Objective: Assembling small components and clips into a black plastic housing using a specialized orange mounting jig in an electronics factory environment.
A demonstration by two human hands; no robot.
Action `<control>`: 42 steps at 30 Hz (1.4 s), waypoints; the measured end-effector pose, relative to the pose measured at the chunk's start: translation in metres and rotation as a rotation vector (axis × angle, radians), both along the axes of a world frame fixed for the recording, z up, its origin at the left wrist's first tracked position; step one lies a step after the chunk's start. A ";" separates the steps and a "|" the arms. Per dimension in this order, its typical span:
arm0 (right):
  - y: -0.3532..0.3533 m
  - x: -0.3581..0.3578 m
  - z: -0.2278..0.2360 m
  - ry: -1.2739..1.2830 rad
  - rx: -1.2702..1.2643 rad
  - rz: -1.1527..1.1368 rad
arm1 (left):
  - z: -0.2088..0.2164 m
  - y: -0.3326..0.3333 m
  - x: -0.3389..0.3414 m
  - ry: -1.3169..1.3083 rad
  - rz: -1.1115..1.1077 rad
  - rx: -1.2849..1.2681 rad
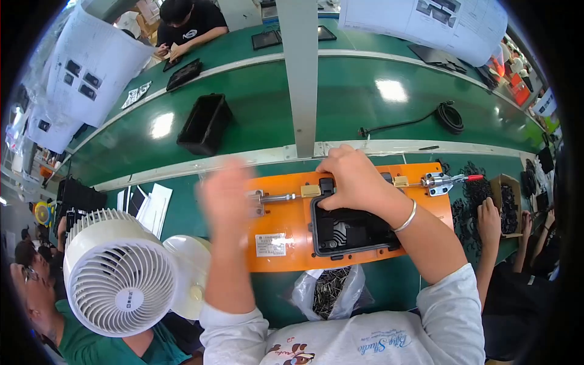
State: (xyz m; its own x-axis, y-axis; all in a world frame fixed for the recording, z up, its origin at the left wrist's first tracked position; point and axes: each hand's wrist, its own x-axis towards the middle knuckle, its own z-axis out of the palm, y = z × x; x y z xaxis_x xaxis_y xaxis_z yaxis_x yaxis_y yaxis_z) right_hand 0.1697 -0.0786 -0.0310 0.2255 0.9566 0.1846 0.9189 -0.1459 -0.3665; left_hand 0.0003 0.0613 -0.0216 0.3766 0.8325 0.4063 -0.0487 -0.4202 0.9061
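The black box (359,232) sits on the orange board (286,219), right of the board's middle, its hollow side facing up. The right hand (358,182) lies over the box's back edge, thumb spread from the half-bent fingers; whether it truly grips the rim or only rests there cannot be told, as the palm covers the spot. The left hand (226,191) is above the board's left end, too blurred to tell how far the fingers are spread or whether they have hold of anything; the left clamp (258,201) is just beside it.

To do this well, I would keep the right hand's push light and level, so the box sits flat against the board. The pale block (310,191) toward the board's left end and the other block (401,181) toward its right should both meet the box squarely; a skewed one could tip it. Work any clamp lever smoothly, with fingertips well away from the rod, and mind the red handle (474,177) past the board's right end, near the right forearm. The bag of screws (331,292), at the board's near edge, is best left unbumped by either sleeve
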 end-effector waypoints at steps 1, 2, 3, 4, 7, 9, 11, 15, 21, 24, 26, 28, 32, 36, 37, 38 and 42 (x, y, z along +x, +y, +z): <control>-0.005 0.002 0.000 -0.016 0.000 -0.028 | -0.012 -0.015 0.017 0.249 0.012 0.403; -0.002 -0.001 0.005 -0.026 0.019 -0.029 | -0.015 -0.019 0.019 0.513 0.051 0.819; -0.003 -0.003 0.005 -0.026 0.020 -0.026 | -0.014 -0.018 0.018 0.515 0.054 0.819; -0.004 -0.003 0.005 -0.025 0.032 -0.027 | -0.010 -0.018 0.016 0.496 -0.018 0.708; -0.008 -0.001 0.006 0.053 0.108 0.002 | -0.009 -0.012 0.008 0.407 -0.111 0.518; -0.008 0.003 0.007 0.127 0.171 0.034 | -0.005 -0.004 0.001 0.189 -0.122 0.323; -0.009 0.007 0.003 0.268 0.089 -0.019 | 0.007 0.007 -0.007 -0.183 -0.106 -0.023; -0.004 0.011 0.005 0.540 0.036 -0.011 | 0.025 0.037 -0.037 -0.455 -0.046 -0.231; -0.002 0.015 0.011 0.737 -0.039 -0.048 | 0.012 0.057 -0.055 -0.658 0.029 -0.407; -0.001 0.017 0.012 0.724 -0.072 -0.041 | 0.004 0.063 -0.060 -0.691 0.059 -0.449; 0.000 0.016 0.014 0.748 -0.094 -0.059 | 0.005 0.064 -0.060 -0.710 0.066 -0.463; 0.001 0.012 0.012 0.710 -0.079 -0.066 | 0.006 0.065 -0.059 -0.707 0.084 -0.460; 0.000 0.004 0.009 0.606 -0.009 -0.104 | 0.016 0.051 -0.046 -0.576 0.030 -0.345; 0.001 -0.004 0.015 0.443 -0.014 -0.132 | 0.019 0.030 -0.028 -0.284 -0.109 -0.131; 0.000 -0.004 0.013 0.442 -0.011 -0.142 | 0.016 0.025 -0.024 -0.284 -0.118 -0.131; -0.001 -0.003 0.012 0.416 0.011 -0.124 | 0.011 0.020 -0.022 -0.183 -0.141 -0.046; -0.002 -0.001 0.001 0.360 0.081 -0.089 | 0.007 0.007 -0.011 0.007 -0.193 0.105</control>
